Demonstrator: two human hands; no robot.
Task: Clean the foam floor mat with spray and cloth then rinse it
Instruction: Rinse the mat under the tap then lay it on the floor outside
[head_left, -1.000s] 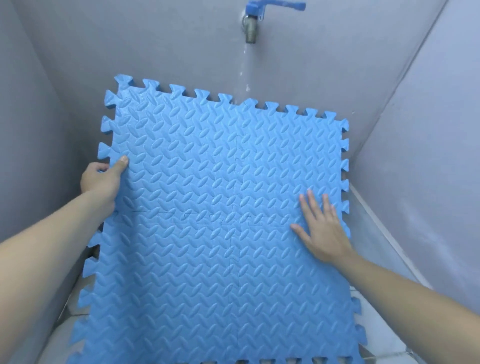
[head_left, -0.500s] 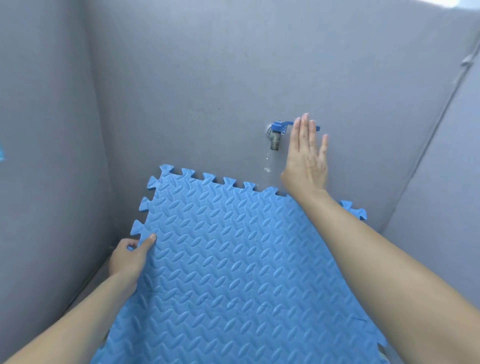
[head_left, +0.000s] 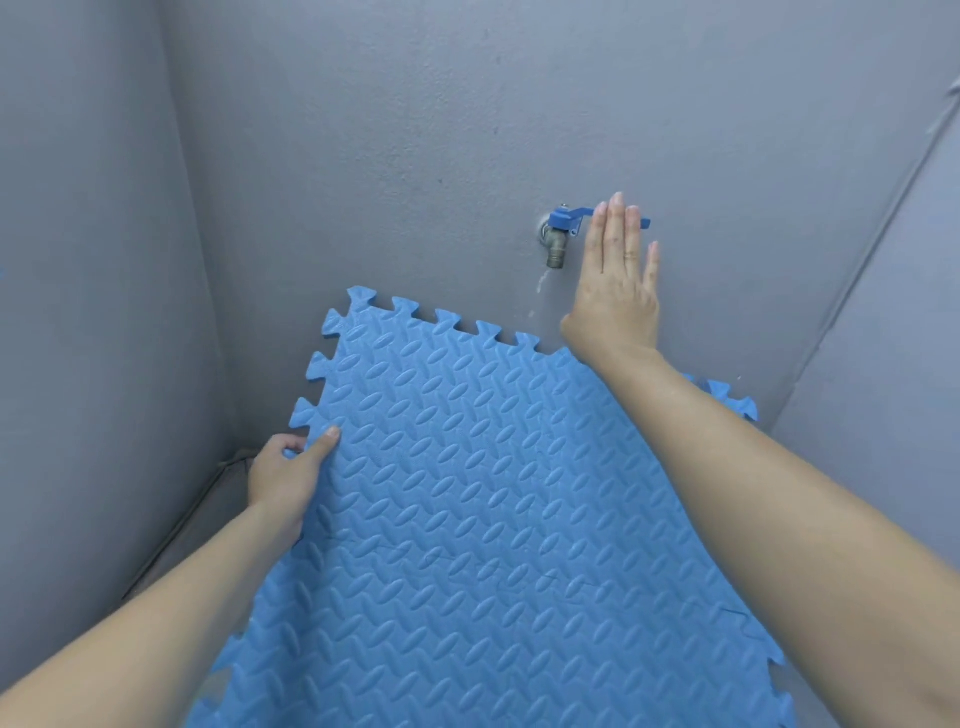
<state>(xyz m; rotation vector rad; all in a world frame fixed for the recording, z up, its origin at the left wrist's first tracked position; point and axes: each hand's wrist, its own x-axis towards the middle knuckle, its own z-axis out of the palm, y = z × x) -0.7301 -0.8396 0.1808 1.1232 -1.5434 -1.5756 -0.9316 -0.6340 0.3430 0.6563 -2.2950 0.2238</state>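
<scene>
Foam floor mat (head_left: 493, 519) leaning up against grey walls (head_left: 363, 130) in a corner, below the tap.

Blue and ridged with jigsaw edges, the mat is standing tilted, its top edge resting against the back wall. The left hand (head_left: 283, 478) is gripping its left edge, thumb lying on the front face and fingers curling behind. The right hand (head_left: 618, 280) is reaching up flat, fingers straight and together, lying across the blue lever of the brass tap (head_left: 556, 244); whether it is pressing I cannot tell. A thin trickle of water (head_left: 540, 283) is falling from the spout.
</scene>
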